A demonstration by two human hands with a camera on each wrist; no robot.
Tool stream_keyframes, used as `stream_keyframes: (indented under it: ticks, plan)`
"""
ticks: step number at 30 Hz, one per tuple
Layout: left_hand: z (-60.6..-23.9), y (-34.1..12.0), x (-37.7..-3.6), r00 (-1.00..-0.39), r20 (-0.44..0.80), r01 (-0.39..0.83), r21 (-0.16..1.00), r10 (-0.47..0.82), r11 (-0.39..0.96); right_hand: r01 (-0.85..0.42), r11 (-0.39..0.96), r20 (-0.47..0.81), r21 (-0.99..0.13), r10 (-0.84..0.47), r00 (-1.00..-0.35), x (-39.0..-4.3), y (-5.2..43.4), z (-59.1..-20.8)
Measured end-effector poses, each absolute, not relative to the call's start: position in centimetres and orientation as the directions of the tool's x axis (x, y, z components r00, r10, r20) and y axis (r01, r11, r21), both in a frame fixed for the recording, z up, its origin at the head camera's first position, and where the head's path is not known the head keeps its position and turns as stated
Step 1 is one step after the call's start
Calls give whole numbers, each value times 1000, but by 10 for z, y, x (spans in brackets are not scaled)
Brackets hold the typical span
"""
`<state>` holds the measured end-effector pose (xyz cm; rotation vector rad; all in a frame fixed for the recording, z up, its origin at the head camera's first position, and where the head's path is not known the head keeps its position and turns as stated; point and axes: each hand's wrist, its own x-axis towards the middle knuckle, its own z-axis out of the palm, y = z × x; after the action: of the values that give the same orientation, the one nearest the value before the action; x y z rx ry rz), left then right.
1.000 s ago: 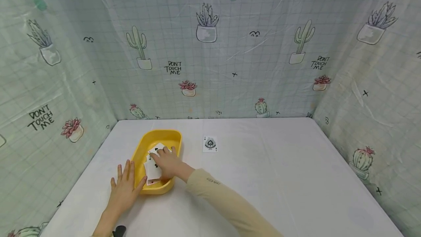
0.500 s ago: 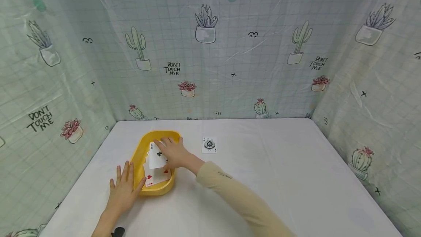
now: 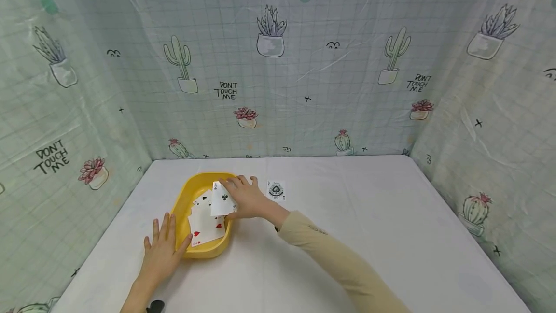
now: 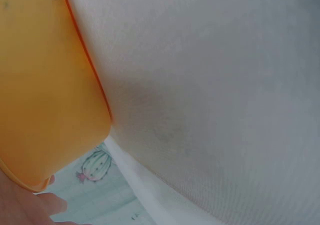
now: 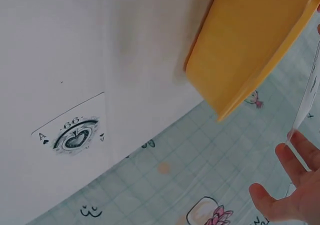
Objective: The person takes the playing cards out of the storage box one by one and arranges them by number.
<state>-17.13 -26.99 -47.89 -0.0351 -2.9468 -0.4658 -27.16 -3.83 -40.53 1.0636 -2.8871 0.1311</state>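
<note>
Pinching the ace of clubs [image 3: 223, 199] between thumb and fingers, the person's right hand [image 3: 248, 198] holds it face-up above the far right rim of the yellow tray [image 3: 183, 200]. Loose playing cards [image 3: 204, 223] lie inside the tray, hearts showing. At about seven o'clock from the tray, the left hand [image 3: 162, 251] lies flat with straight fingers, thumb against the tray's near wall. At three o'clock from the right hand, just beside it, the ace of spades [image 3: 276, 191] lies face-up on the white table [image 3: 369, 216].
</note>
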Motion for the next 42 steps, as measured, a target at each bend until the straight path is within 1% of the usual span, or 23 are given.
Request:
stream_keyframes:
  ticks: [6,12,14,19,33,37,42]
  plan:
    - [-479,-270,-171,-987,161,49,309,-1,950,-638,766,118,-78,-628,-769,-278,-14,-407]
    - [-477,-270,-170,-986,166,51,307,-1,950,-620,784,138,-43,-610,-781,-287,14,-417]
    - [-477,-270,-170,-986,167,51,307,-1,950,-616,786,140,-48,-605,-784,-289,23,-420]
    - [-478,-269,-169,-986,167,52,311,-1,949,-604,795,131,-52,-595,-793,-295,45,-426]
    - [-476,-268,-169,-985,172,55,321,-1,945,-568,823,80,-8,-565,-821,-305,101,-441]
    - [-477,-269,-169,-986,169,53,320,-2,946,-555,832,77,-16,-553,-830,-308,113,-444]
    - [-477,-269,-169,-986,168,52,321,-3,946,-546,836,60,-55,-544,-837,-315,125,-449]
